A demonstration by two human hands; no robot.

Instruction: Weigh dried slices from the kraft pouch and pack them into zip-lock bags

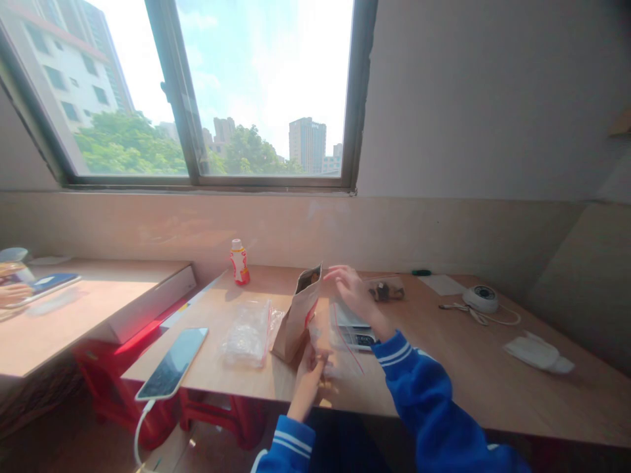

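Observation:
A brown paper bag (298, 315) stands tilted near the table's front edge, its top open and dark inside. My left hand (310, 369) is low beside the bag's base, fingers closed on what looks like a clear zip bag (349, 338) with a red strip; its exact grip is partly hidden. Beside the paper bag's upper edge, my right hand (349, 288) has its fingers stretched out, with nothing visible in them. Under the clear bag and my right forearm lies a small scale-like device (362, 340) with a dark panel.
Clear plastic bags (246, 334) lie left of the paper bag. A charging phone (175, 362) overhangs the front left edge. Behind stands a red-and-white bottle (239, 263). Rightward are a bagged dark item (385, 290), a dome camera (481, 299) and white wrapping (537, 353). Another person's hand (14, 293) shows far left.

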